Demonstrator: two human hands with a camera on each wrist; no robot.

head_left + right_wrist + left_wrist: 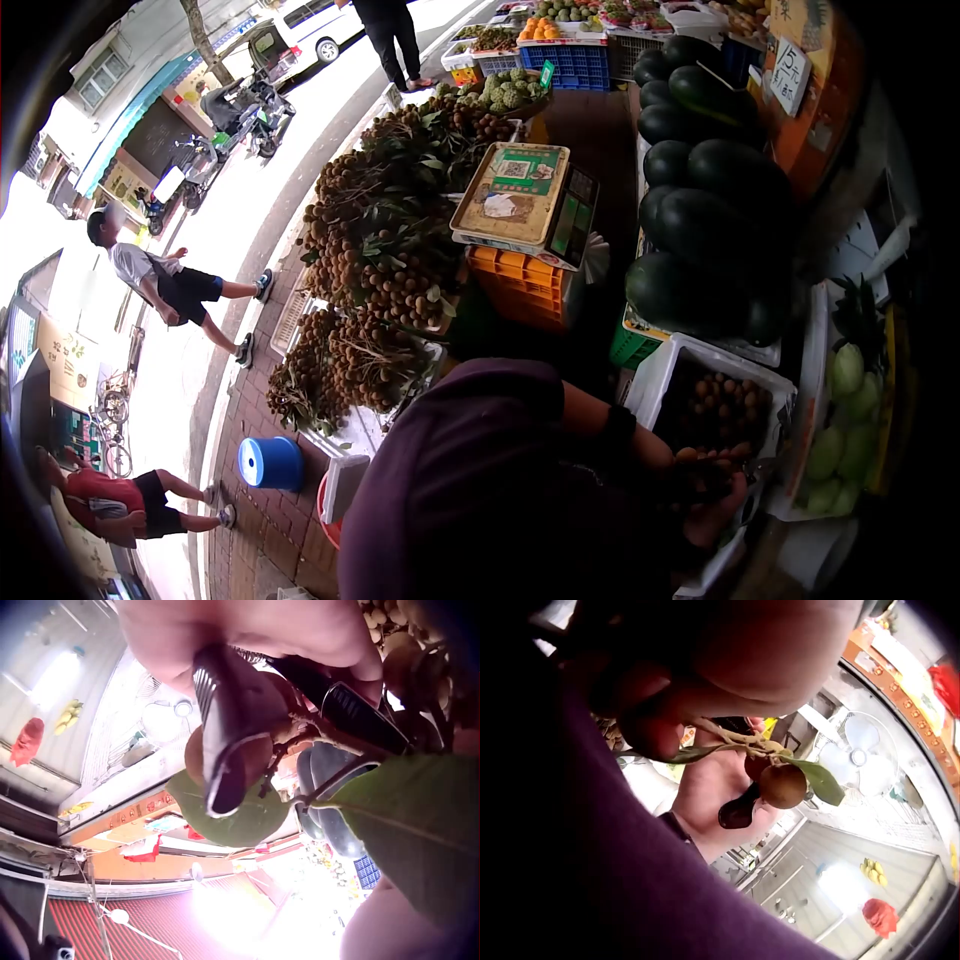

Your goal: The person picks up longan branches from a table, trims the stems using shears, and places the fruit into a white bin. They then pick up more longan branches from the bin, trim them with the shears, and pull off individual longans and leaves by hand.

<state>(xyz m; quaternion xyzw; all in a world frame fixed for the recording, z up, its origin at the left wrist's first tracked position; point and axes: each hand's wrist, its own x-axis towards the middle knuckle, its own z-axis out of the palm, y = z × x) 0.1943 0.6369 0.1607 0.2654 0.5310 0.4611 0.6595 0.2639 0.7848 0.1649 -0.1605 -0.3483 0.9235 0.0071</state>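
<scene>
In the head view my left hand [655,450] and right hand [718,512] are close together over a white box [655,385] of loose brown fruit [725,405]. My left hand [772,660] holds a fruit twig [735,737] with a round brown fruit [782,785] and a green leaf [821,780]. My right hand [255,630] grips dark-handled clippers [244,712] against the twig; their blades cannot be made out clearly. Large leaves [405,817] and a fruit partly behind the handle hang there. Part of my left hand [386,926] shows at the lower right.
Watermelons [720,190] lie beyond the box, green produce [845,430] to its right. Bunches of brown fruit [370,230], a scale [515,195] on an orange crate [520,285] and a blue bucket [270,463] stand to the left. Two people walk in the street.
</scene>
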